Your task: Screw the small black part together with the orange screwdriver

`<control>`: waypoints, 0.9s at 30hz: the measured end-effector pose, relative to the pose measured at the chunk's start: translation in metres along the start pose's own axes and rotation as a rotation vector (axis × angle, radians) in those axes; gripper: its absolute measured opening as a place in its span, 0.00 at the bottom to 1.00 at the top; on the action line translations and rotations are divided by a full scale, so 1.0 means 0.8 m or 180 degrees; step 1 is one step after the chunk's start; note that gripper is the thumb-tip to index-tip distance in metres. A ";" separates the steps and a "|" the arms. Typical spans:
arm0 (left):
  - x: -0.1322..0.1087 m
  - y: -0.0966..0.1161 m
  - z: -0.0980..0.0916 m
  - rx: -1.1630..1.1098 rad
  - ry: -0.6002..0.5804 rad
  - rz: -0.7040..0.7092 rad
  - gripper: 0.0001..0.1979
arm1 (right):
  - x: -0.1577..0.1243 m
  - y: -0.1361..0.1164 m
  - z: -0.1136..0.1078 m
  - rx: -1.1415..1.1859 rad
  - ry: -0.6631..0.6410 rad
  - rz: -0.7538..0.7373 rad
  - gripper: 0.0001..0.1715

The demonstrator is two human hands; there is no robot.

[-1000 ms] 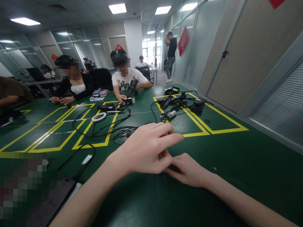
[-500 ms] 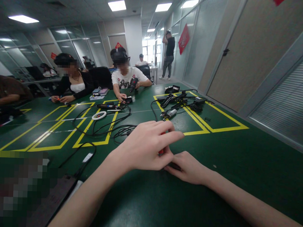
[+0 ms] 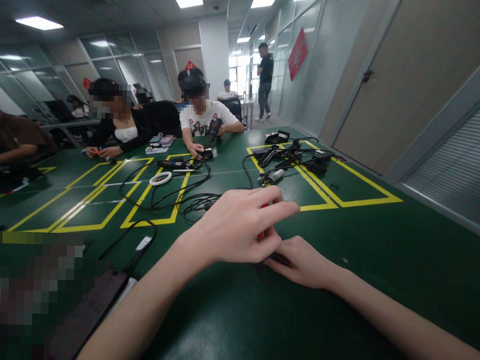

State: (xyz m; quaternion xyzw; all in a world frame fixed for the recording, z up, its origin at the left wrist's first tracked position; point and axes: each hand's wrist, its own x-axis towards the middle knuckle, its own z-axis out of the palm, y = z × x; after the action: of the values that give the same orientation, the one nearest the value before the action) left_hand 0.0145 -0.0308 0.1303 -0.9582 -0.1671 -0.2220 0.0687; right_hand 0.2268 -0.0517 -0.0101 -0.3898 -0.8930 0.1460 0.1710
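My left hand (image 3: 238,224) is closed with the fingertips pinched around a red object (image 3: 261,236), mostly hidden behind the fingers. Just below and to the right, my right hand (image 3: 306,262) grips a dark, flat-looking piece (image 3: 281,258); its fingertips meet those of my left hand. The red object is above the dark piece, but whether they touch is hidden. Both hands are low over the green table (image 3: 235,321).
Black cables (image 3: 195,202) and a white ring (image 3: 160,178) lie ahead to the left. A pile of black parts (image 3: 288,155) and a silver cylinder (image 3: 277,176) sit beyond my hands. A dark box (image 3: 88,311) is near my left forearm. Co-workers sit across the table.
The whole view has shifted slightly, so my hands appear a little farther right. Their grips look the same. A standing person in the background has lowered an arm.
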 end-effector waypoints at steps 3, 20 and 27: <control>0.000 0.000 0.000 0.0023 -0.0069 -0.0058 0.19 | 0.000 0.000 0.000 0.0009 -0.0055 0.0015 0.14; 0.001 0.002 -0.001 0.0284 -0.0090 0.0038 0.18 | -0.001 0.000 -0.002 0.0057 -0.0033 0.0049 0.12; 0.002 0.000 0.000 0.0224 0.0002 0.0028 0.17 | -0.002 0.003 0.001 0.0011 0.0004 0.0024 0.12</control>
State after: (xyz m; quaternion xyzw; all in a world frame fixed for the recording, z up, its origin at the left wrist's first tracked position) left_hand 0.0155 -0.0308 0.1312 -0.9558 -0.1706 -0.2160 0.1034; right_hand 0.2288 -0.0513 -0.0117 -0.3930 -0.8912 0.1479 0.1717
